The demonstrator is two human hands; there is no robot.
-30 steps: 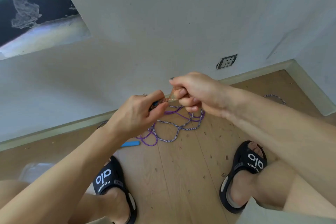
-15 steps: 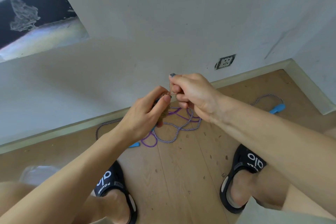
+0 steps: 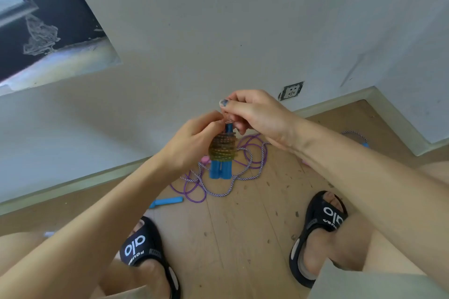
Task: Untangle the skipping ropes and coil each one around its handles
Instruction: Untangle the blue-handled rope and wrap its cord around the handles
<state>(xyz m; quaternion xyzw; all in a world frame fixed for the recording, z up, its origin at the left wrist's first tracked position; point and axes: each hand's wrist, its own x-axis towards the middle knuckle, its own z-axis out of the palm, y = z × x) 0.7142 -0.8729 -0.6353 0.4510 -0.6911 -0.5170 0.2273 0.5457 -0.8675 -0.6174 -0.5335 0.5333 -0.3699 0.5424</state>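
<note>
Coiled rope (image 3: 222, 147) | braided, round paired blue handles (image 3: 220, 171) | both hands pinch top

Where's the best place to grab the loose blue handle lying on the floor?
Mid-shaft of the blue handle, from above, fingers across its width. It lies flat on the floor pointing left-right, clear of the rope tangle, with its long sides bare.
</note>
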